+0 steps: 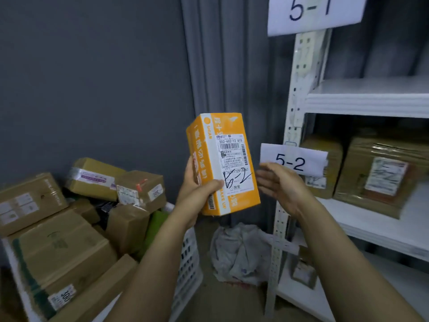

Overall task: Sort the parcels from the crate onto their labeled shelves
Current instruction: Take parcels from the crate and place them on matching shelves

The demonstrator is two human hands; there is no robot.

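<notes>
My left hand grips an orange and white parcel upright at mid-frame, thumb across its front. The parcel's shipping label carries a handwritten "5-2". My right hand hovers just right of the parcel with fingers relaxed, holding nothing and apart from the box. A white crate at the lower left is heaped with several brown cardboard parcels. To the right stands a white shelf unit with paper tags "5-1" and "5-2".
Two brown parcels sit on the 5-2 shelf, with another small one on the shelf below. A crumpled grey bag lies on the floor between crate and shelf post. A grey curtain and wall close the back.
</notes>
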